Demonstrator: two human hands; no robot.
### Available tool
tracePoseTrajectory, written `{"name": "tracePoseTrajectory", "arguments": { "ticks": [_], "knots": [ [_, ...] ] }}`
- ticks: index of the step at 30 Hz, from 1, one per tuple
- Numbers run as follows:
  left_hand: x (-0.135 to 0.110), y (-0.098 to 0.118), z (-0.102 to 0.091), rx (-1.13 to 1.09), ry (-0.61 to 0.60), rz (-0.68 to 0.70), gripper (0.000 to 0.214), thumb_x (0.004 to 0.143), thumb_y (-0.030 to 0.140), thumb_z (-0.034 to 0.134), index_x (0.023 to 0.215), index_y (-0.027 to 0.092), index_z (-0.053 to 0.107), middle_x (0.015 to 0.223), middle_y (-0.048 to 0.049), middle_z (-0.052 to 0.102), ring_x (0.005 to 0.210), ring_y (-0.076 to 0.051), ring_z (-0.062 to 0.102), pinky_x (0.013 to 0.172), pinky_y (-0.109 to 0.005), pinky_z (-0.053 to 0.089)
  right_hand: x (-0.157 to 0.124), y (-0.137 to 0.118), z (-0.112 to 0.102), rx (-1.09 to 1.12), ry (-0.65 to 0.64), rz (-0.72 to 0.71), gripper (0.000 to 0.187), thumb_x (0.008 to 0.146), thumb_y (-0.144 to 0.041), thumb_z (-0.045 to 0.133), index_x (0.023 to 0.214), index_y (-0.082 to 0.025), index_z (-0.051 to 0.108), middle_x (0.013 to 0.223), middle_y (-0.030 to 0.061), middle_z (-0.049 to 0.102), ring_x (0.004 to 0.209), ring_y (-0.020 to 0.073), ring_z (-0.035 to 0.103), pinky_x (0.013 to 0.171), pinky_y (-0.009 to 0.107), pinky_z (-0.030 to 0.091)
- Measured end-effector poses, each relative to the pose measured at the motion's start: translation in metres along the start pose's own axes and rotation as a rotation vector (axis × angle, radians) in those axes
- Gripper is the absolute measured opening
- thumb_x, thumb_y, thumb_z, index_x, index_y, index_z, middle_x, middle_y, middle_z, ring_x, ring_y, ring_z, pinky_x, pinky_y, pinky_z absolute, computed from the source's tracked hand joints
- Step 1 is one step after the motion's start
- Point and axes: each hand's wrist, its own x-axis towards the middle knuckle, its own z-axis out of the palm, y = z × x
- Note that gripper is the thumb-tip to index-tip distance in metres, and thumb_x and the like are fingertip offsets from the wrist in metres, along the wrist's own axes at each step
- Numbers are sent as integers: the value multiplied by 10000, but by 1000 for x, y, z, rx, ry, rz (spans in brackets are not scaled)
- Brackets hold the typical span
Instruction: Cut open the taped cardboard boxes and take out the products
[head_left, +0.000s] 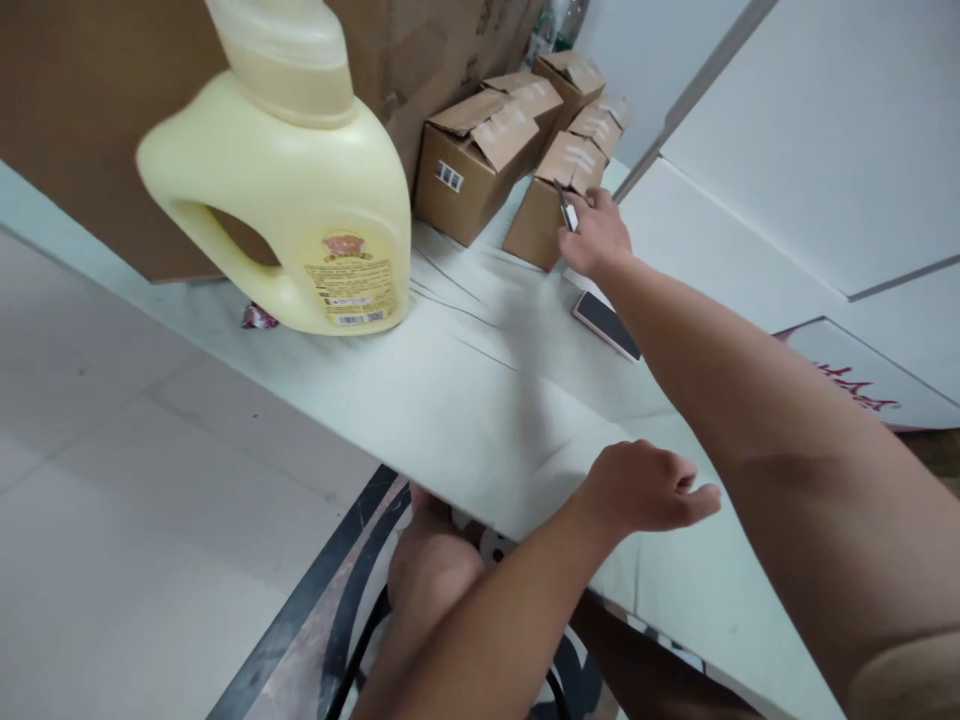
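- Nearest, towards 4 o'clock, the left hand (652, 490) is being held over the worktop (457, 425) with its fingers curled and its thumb standing out; its palm is being hidden, so whether anything is being enclosed by that grip cannot be told.
- Towards 10 o'clock, a pale yellow jug (330, 190) is being supported upright on the worktop, a crumpled wrapper (259, 317) being seen just beside its base.
- Between 2 and 3 o'clock, a flat dark-faced device (604, 322) is being partly covered by the right forearm.
- Between 1 and 2 o'clock, a slim tool (568, 212) is being pinched in the grip of the right hand (600, 235), its dark tip being directed towards 11 o'clock.
- At 1 o'clock, the near right carton (536, 220) is being reached at its top edge; whether it is being touched by the tip cannot be told.
- By judgement, work is being caught midway: the tool is already being gripped, but no finished result is being shown on this carton, and how much is being left cannot be told.
- Towards 12 o'clock, the near left carton (450, 190) is being left untouched, further cartons (574, 85) being ranged behind.
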Motion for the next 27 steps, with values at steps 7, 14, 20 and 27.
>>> {"name": "tracePoseTrajectory", "arguments": {
  "ticks": [7, 14, 20, 27],
  "knots": [
    [13, -4, -4, 25, 78, -26, 394, 781, 370, 597, 573, 195, 312, 539, 16, 411, 565, -139, 423, 570, -287, 271, 32, 8, 15, 52, -48, 86, 430, 843, -228, 508, 1261, -133, 547, 1548, 211, 367, 1407, 409, 400, 1130, 668, 320],
    [19, -7, -16, 114, 482, -100, 301, 903, 349, 445, 634, 212, 449, 661, -26, 601, 670, -163, 551, 668, -315, 380, -48, 47, -3, 230, 18, -137, 601, 797, -318, 602, 1384, -221, 517, 1608, 98, 383, 1451, 376, 410, 1217, 633, 283],
    [6, -24, -44, 25, 1348, 187, 294, 930, 441, 459, 1099, 210, 526, 1015, -87, 613, 1009, -227, 590, 944, -378, 470, -245, 53, -75, 296, 97, -84, 519, 824, -318, 517, 1336, -264, 584, 1527, 59, 511, 1486, 280, 401, 1235, 535, 335],
    [14, -42, -59, -25, 1008, 298, 446, 923, 614, 527, 1185, 261, 604, 1323, -65, 627, 1273, -265, 565, 1087, -426, 461, -435, 82, -60, 621, 412, 956, 241, 767, -287, 471, 957, -249, 614, 1398, 104, 598, 1376, 274, 530, 1159, 486, 424]
  ]
}}
